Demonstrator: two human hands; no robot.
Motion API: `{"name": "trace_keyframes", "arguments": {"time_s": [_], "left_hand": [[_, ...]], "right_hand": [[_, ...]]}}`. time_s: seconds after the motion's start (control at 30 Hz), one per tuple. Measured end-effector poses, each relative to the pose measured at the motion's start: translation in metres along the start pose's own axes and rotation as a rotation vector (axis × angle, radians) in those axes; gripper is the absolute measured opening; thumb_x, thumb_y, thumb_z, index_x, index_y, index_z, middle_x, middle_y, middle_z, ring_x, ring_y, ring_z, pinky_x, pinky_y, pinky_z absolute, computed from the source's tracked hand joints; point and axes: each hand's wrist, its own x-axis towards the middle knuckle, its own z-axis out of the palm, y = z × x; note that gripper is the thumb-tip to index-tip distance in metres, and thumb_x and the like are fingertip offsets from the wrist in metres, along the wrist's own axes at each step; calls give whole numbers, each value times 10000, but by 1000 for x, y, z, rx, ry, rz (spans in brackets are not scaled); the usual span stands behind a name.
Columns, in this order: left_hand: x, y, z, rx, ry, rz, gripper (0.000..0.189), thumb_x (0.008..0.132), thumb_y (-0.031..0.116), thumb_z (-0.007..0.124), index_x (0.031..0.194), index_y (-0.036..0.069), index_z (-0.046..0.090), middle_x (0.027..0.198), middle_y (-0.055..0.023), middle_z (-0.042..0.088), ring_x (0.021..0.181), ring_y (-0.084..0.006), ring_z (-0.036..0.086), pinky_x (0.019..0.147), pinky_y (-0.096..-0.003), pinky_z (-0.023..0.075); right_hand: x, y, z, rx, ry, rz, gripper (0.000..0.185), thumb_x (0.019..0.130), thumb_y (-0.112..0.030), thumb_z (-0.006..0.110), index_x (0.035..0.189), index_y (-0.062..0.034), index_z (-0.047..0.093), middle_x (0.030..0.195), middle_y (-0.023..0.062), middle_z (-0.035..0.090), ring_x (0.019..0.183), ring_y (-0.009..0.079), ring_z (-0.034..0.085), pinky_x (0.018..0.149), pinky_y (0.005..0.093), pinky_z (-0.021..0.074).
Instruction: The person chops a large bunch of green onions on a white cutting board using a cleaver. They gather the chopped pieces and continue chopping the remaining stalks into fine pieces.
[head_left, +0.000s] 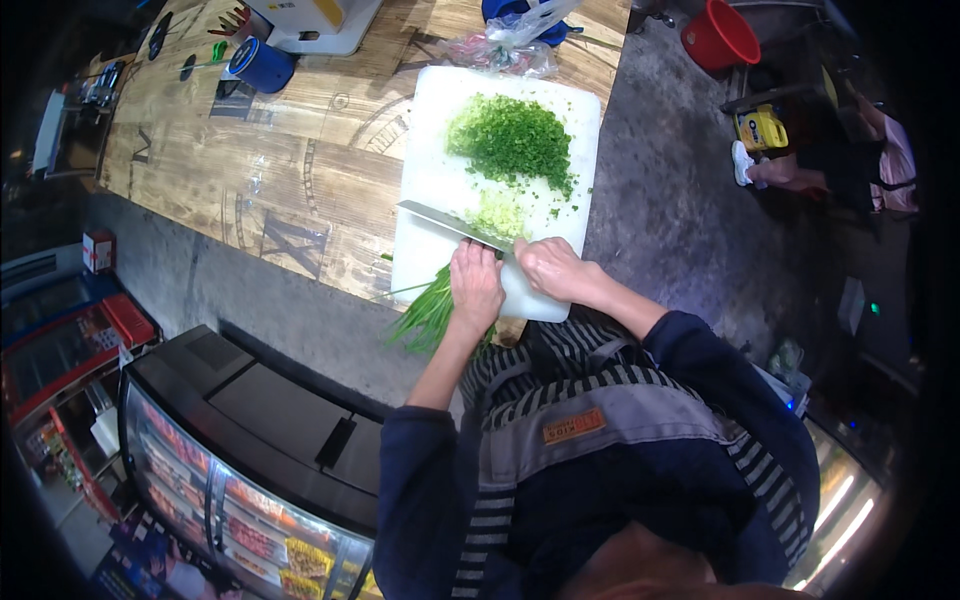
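Note:
My right hand (553, 268) grips the handle of a wide-bladed kitchen knife (442, 219), its blade stretching leftward across a white cutting board (431, 180). Close against the near side of the blade, my left hand (478, 281) holds down a bunch of long green stalks, which look like scallions or chives (424, 315). Their leafy ends hang over the board's near left edge. Pale freshly cut slices (499, 214) lie just beyond the blade. A larger pile of chopped greens (517, 139) covers the board's far half. My left fingertips are partly hidden behind the blade.
The board rests on a wood-patterned table (300, 172). Beyond it lie a clear plastic bag (502, 52) and a blue container (261, 66). A glass-fronted display cabinet (255, 465) stands at left. A red bucket (720, 36) and another person's leg (776, 169) are at right.

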Motion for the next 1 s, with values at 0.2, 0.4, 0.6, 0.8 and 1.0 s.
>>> {"name": "trace_keyframes", "arguments": {"time_s": [0.2,0.4,0.6,0.8,1.0], "left_hand": [[2,1,-1,14,1,-5,392,780,98,620,1128,-39,503,1205,-199,458,1167,-369,409,986,-465,332],[3,1,-1,19,13,6,376,786,95,610,1118,-44,500,1188,-197,461,1163,-363,407,986,-464,332],[2,2,-1,-9,30,-9,364,776,80,610,1098,-48,500,1183,-207,458,1155,-377,406,981,-468,333],[1,2,-2,-34,52,-4,364,763,72,619,1084,-52,498,1173,-224,452,1133,-391,414,960,-484,354],[1,1,2,-27,77,12,354,762,76,620,1065,-56,493,1155,-218,444,1104,-389,419,946,-485,360]], "right_hand": [[-1,2,3,-86,-84,10,81,738,43,475,794,94,505,591,244,579,585,373,631,522,435,493],[-4,-2,-2,31,192,-115,121,705,55,482,808,111,510,580,250,576,578,378,631,532,437,498],[-3,-1,-4,20,2,-41,106,756,34,471,833,97,507,595,239,572,593,378,626,536,452,488],[-4,6,6,-21,-11,-17,130,691,47,499,805,102,466,536,230,530,545,395,592,519,455,466],[-4,5,6,34,96,-75,130,717,38,487,824,110,505,568,250,562,565,397,613,514,460,483]]}}
